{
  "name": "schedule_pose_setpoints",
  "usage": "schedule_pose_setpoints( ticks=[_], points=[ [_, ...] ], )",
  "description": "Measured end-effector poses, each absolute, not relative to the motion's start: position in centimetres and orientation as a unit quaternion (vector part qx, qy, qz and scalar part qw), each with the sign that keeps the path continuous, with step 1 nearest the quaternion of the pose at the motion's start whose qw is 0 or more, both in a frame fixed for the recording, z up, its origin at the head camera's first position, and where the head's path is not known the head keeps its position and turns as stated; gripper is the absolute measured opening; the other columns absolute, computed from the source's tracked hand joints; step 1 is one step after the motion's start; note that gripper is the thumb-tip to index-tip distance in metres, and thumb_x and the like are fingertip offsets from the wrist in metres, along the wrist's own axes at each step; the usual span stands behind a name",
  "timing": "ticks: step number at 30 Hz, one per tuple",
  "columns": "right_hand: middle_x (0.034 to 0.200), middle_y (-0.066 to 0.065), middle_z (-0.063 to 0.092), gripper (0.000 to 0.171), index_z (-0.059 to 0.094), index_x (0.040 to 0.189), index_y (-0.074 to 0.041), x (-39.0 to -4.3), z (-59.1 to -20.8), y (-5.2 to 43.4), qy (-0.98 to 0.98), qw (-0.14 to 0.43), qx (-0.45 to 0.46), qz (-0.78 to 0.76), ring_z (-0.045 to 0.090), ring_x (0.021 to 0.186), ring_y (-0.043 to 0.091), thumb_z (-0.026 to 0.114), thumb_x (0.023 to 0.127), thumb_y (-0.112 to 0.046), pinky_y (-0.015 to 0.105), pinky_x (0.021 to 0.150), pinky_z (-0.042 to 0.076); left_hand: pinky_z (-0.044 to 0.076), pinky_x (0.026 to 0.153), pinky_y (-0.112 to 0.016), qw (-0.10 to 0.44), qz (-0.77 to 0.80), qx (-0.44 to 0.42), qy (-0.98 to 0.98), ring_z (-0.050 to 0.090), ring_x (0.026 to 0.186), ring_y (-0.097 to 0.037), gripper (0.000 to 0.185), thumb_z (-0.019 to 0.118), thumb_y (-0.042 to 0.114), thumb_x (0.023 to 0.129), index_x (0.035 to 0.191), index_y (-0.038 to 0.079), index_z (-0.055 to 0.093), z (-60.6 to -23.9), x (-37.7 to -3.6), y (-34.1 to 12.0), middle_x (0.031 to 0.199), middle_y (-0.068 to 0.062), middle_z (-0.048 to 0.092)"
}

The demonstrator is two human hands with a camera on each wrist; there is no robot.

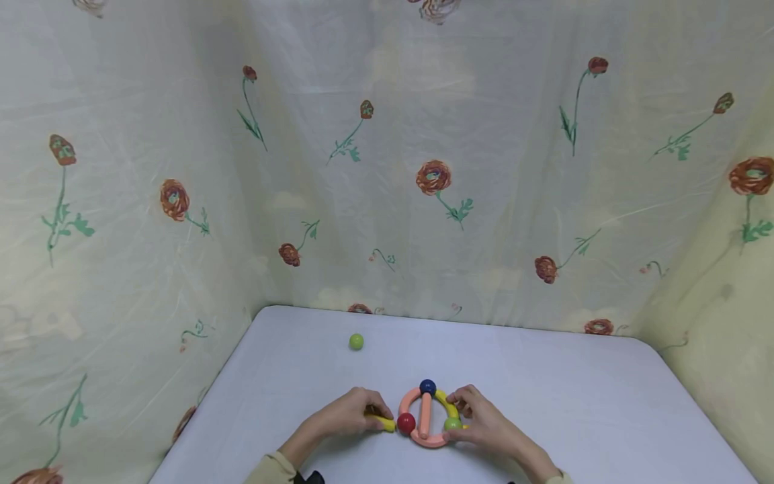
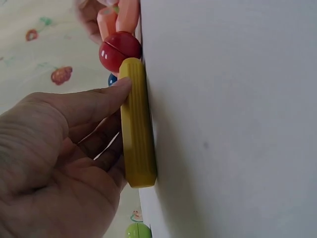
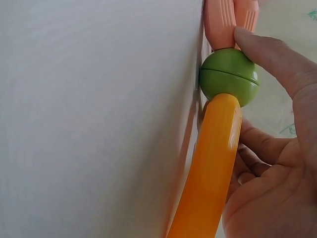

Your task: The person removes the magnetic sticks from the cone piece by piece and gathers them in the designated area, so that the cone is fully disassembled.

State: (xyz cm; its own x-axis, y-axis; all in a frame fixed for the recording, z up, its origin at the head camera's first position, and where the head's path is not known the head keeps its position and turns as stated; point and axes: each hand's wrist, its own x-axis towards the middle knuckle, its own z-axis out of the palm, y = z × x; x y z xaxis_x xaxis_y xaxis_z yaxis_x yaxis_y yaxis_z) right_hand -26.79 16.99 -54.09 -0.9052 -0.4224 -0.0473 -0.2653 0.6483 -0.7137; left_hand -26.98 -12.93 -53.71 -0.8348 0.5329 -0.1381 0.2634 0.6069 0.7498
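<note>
One yellow stick (image 2: 137,134) is sitting pinched in the left grip (image 1: 351,411), its tip pointing at the red ball (image 1: 406,423) of a ring (image 1: 432,442); the right grip (image 1: 484,418) is grasping that ring around its green ball (image 1: 452,424). Beyond both, a loose green ball (image 1: 356,341) is resting on the bench (image 1: 544,376).

left sleeve (image 1: 270,468): light beige cloth, softly creased, ending on the forearm
right sleeve (image 1: 561,478): similar beige, only a small corner showing
black piece (image 1: 311,478): dark, rounded, beside the left sleeve, mostly cut off
left hand (image 1: 357,411): bare, palm and wrist finely creased
right hand (image 1: 484,420): bare, creases across the palm
</note>
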Motion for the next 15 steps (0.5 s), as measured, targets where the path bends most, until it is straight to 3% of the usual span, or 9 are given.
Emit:
schedule_pose_setpoints(
  ticks=[10,15],
  points=[
    [0.109,0.004,0.051,0.059,0.058,0.116,-0.007,-26.9,-54.3,17.1,0.898,0.109,-0.187,-0.383,0.051,0.094,0.016,0.085,0.07,-0.032,0.025,0.077,0.047,0.051,0.075,-0.025,0.153,0.393,0.187,0.887,0.06,0.083,-0.007,0.014,0.075,0.01,0.082,0.095,0.016,0.075,-53.7,-28.0,-14.5,0.089,0.008,0.07],
    [0.11,0.004,0.052,0.061,0.058,0.118,-0.006,-26.9,-54.4,17.1,0.9,0.105,-0.19,-0.378,0.051,0.094,0.016,0.085,0.07,-0.033,0.026,0.077,0.047,0.05,0.072,-0.025,0.104,0.422,0.152,0.888,0.059,0.082,-0.01,0.015,0.076,0.013,0.081,0.096,0.014,0.075,-54.7,-29.7,-15.6,0.09,0.005,0.07]
  ],
)
